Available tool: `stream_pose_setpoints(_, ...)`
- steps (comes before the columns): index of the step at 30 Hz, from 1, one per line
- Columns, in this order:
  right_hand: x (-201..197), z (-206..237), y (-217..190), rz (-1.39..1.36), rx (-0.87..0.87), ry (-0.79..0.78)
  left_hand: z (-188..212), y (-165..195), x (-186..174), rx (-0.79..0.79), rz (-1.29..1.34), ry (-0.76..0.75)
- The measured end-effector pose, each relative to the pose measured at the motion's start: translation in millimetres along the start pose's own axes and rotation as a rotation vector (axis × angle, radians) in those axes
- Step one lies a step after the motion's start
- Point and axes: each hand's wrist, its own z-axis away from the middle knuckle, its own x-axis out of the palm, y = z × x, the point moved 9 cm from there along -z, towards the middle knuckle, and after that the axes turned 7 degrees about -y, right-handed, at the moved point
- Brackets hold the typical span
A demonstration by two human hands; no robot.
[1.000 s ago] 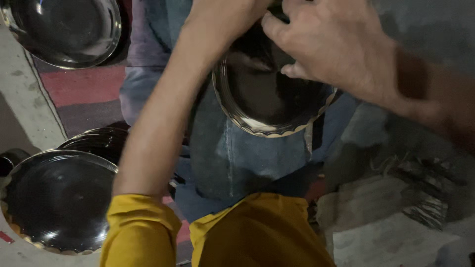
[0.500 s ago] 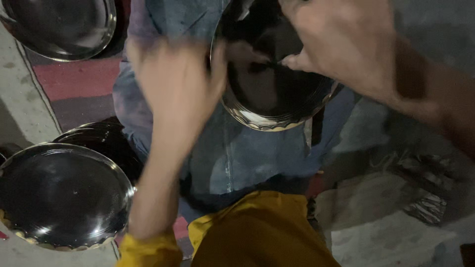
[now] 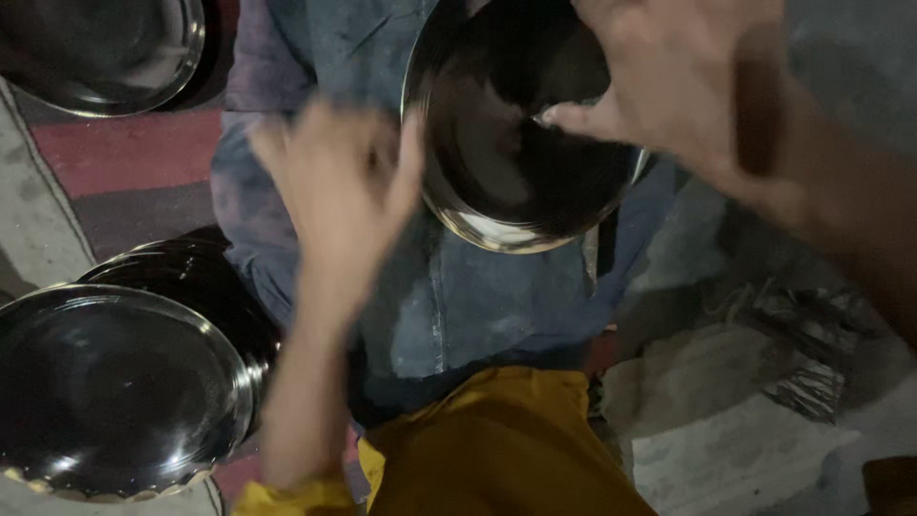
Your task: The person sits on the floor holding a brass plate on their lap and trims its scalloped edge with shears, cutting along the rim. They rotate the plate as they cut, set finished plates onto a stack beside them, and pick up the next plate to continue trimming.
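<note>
Right hand (image 3: 688, 91) pinches steel plate (image 3: 516, 143) by its rim, blurred left hand (image 3: 334, 182) open, empty; one-handed grip may slip.

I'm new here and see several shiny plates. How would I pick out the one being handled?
Start at the blue denim lap in the middle of the view. Just above it sits a round steel plate, gripped at its right rim by the right hand. Unlike the plates stacked at lower left and the plate at upper left, it is held up and tilted.
</note>
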Motion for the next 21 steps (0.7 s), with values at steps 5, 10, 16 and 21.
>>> stream_pose_setpoints(5,32.5,20.2,0.8,0.007,0.230,-0.414,70.4,-10.1,32.7,-0.247,0.125,-0.012)
stream_pose_setpoints(10,30.7,31.5,1.7,-0.180,0.311,-0.335,74.6,-9.6,30.9,-0.220,0.101,0.055)
stream_pose_setpoints(16,29.8,78.1,21.9,-0.799,0.364,-0.092,69.6,-46.0,-7.2,-0.454,0.388,-0.041)
stream_pose_setpoints(21,58.7,129.2,59.9,-0.990,0.259,0.150,148.7,-119.8,-126.9,-0.458,0.215,0.333)
